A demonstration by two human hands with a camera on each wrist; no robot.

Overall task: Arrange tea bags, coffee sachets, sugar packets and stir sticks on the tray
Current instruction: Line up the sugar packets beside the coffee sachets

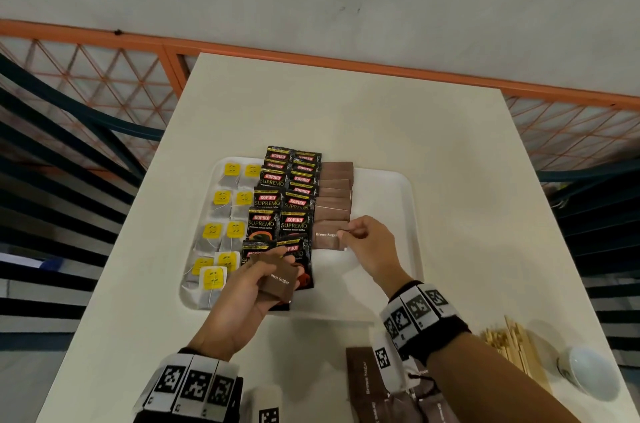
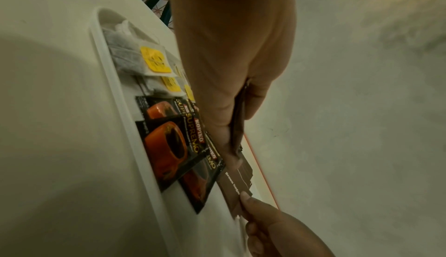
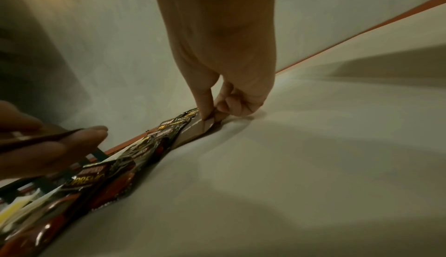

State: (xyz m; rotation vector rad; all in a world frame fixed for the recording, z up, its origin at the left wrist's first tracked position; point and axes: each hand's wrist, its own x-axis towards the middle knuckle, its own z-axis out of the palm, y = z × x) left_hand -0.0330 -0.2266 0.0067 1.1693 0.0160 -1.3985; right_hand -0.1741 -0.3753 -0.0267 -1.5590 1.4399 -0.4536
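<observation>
A white tray [image 1: 398, 201] holds yellow-tagged tea bags [image 1: 221, 232] on the left, black coffee sachets [image 1: 280, 201] in the middle and a column of brown sugar packets [image 1: 334, 194] to their right. My right hand [image 1: 349, 233] pinches the right edge of the nearest brown sugar packet [image 1: 327, 236] lying in that column; the same pinch [image 3: 208, 119] shows in the right wrist view. My left hand [image 1: 273, 270] hovers over the near coffee sachets and holds a small stack of brown sugar packets [image 1: 278, 282], seen edge-on [image 2: 239, 127] in the left wrist view.
More brown sugar packets [image 1: 362, 377] lie on the white table [image 1: 346, 111] near its front edge. Wooden stir sticks [image 1: 512, 343] are piled at the front right beside a white cup [image 1: 588, 372]. The tray's right part is bare. An orange railing [image 1: 104, 76] runs behind the table.
</observation>
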